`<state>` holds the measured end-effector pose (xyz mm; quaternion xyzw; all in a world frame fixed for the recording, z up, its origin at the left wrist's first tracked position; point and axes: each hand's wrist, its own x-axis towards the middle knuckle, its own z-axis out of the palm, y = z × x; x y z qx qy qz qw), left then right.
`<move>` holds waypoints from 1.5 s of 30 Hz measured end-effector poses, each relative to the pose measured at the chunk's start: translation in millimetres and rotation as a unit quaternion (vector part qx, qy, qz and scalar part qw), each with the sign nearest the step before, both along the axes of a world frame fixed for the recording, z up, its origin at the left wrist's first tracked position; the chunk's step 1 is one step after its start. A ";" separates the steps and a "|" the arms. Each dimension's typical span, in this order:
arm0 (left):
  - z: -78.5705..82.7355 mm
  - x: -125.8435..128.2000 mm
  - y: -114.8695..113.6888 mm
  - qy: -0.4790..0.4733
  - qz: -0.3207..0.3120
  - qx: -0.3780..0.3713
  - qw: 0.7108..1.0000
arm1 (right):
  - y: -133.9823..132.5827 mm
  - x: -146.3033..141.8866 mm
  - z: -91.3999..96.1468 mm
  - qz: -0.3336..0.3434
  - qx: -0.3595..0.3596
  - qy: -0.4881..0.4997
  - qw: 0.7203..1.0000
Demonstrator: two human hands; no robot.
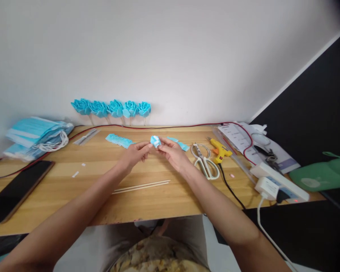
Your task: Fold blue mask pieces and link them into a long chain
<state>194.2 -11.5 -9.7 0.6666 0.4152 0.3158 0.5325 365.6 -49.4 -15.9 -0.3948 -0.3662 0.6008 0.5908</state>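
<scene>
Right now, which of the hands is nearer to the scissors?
Right. The right hand is just to the left of the scissors, not touching them; the left hand is farther left, beyond the held blue piece.

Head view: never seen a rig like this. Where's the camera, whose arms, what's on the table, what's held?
There is no machine: these are a person's bare hands. The single picture comes from a camera worn on the person's head, looking forward and down.

The left hand and right hand together hold a small light-blue and white folded piece in their fingertips.

On the light-brown wooden table lie two thin pale sticks, white-handled metal scissors, a yellow glue gun, a flat black phone and a stack of light-blue face masks. Behind, against the white wall, stand five bright-blue flowers on thin stems.
</scene>
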 end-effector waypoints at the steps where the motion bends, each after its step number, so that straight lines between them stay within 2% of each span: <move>1: -1.4 1.9 0.6 -0.022 0.011 -0.021 0.999 | -0.8 -1.6 -1.4 0.005 0.000 -0.007 1.000; 6: -9.0 -2.9 -4.9 -0.106 0.046 -0.062 0.991 | -6.5 -2.8 -3.9 0.060 0.032 -0.080 0.994; 9: -5.7 -8.8 -8.5 -0.071 0.017 -0.044 0.996 | -8.9 1.2 -0.5 0.073 0.028 -0.102 0.992; 13: 1.5 -10.5 -12.5 0.000 -0.026 0.024 0.999 | -8.2 3.7 -0.1 0.038 0.036 -0.192 0.980; 18: 1.8 -9.1 -13.9 -0.032 0.029 0.031 0.999 | -5.5 1.2 -7.9 0.032 0.085 -0.283 0.955; 21: 1.6 -8.6 -13.4 -0.038 0.040 0.018 0.998 | -4.7 -0.5 -11.0 0.016 0.089 -0.271 0.958; 27: -3.3 -9.5 -10.9 -0.012 0.017 0.030 0.999 | -4.8 -1.8 -8.4 -0.019 0.065 -0.230 0.971; 32: -7.5 -10.4 -11.1 -0.011 0.010 0.034 0.999 | -6.6 -1.4 -3.0 -0.004 0.062 -0.223 0.973; 38: -2.0 -11.5 -12.6 -0.005 -0.024 0.028 0.999 | -6.2 -1.3 -2.5 -0.012 0.071 -0.249 0.966; 45: -1.7 -15.5 -6.7 -0.025 0.017 0.042 0.999 | -6.1 2.6 -2.2 0.025 0.019 -0.165 0.986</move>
